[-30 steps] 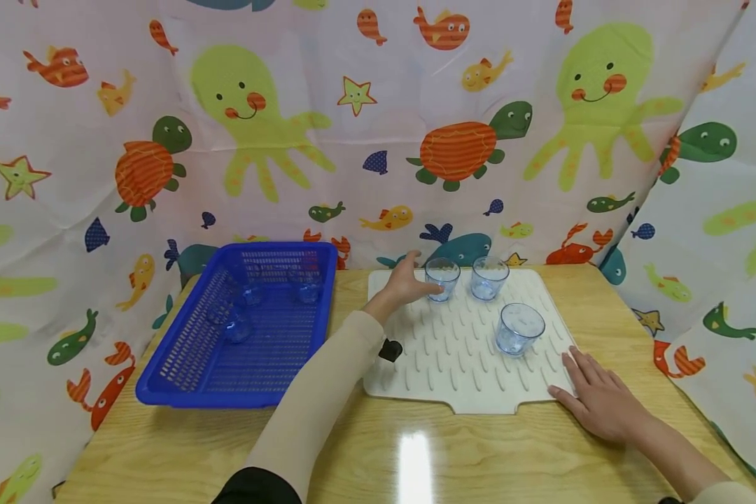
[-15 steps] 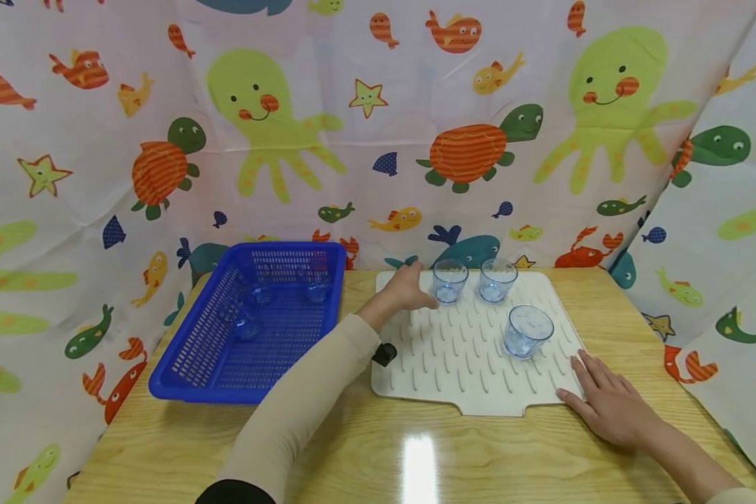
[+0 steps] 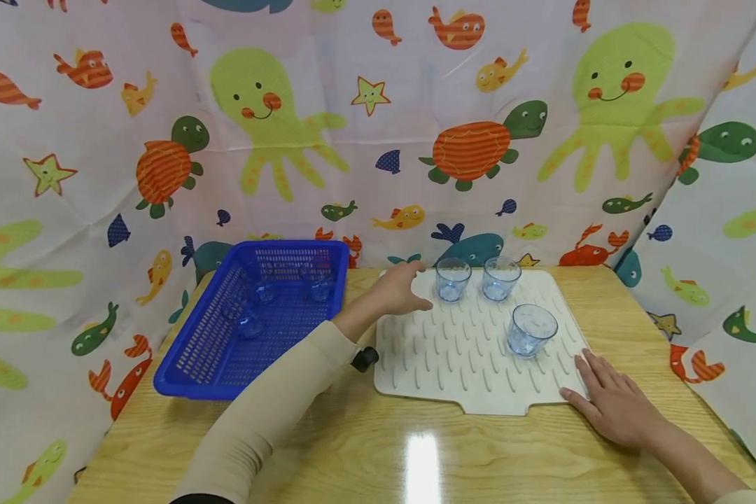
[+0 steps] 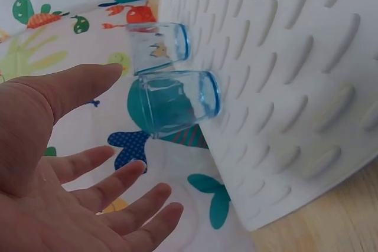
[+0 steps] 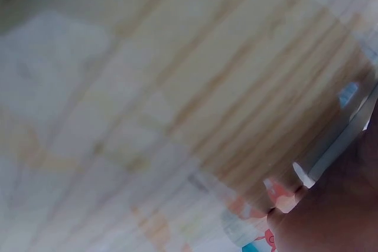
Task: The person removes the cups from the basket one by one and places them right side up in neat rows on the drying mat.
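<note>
Three clear bluish glasses stand on a white ridged draining mat [image 3: 441, 350]. Two are side by side at the back, a left glass [image 3: 451, 281] and a right glass [image 3: 500, 280]; the front glass [image 3: 530, 332] is nearer the mat's right side. My left hand [image 3: 398, 290] hovers over the mat's back left corner, fingers spread and holding nothing, a small gap away from the back left glass. In the left wrist view its palm and straight fingers [image 4: 118, 190] show plainly. My right hand [image 3: 617, 406] lies flat, fingertips at the mat's right edge.
A blue plastic basket [image 3: 195, 385] stands on the left of the wooden table [image 3: 365, 455], with several more glasses [image 3: 250, 325] inside. A curtain [image 3: 403, 161] printed with sea animals hangs close behind and at both sides.
My left hand has drawn left, away from the back left glass, which stays on the mat. The right hand keeps its place at the mat's edge. The head view has shifted slightly.
</note>
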Motion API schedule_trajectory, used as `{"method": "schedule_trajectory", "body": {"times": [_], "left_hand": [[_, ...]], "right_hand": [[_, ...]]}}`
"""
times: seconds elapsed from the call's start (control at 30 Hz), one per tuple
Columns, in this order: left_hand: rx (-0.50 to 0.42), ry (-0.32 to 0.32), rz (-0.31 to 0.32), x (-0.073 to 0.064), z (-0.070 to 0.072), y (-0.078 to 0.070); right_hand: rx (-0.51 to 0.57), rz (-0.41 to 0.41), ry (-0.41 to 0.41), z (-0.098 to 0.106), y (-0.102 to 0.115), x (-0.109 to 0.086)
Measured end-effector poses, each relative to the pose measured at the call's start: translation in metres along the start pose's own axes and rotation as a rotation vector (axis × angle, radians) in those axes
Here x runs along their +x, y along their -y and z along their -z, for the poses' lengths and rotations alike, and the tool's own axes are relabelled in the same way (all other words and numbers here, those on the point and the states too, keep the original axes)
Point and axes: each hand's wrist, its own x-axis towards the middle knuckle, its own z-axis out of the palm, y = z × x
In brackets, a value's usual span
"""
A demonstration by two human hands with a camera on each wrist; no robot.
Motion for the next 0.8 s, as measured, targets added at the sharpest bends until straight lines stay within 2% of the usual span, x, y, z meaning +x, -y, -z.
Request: {"method": "schedule_trajectory", "body": {"times": [0.47,0.6,0.8], "left_hand": [[-0.026,0.008,-0.074,-0.033,0.025,-0.007],[-0.049,-0.01,-0.09,-0.04,0.031,-0.006],[-0.082,-0.068,-0.11,-0.048,0.039,0.005]], "right_hand": [[-0.011,0.001,-0.007,0.002,0.0,0.0],[-0.005,0.0,-0.009,0.0,-0.001,0.0],[-0.011,0.001,-0.013,0.0,-0.001,0.0]]}}
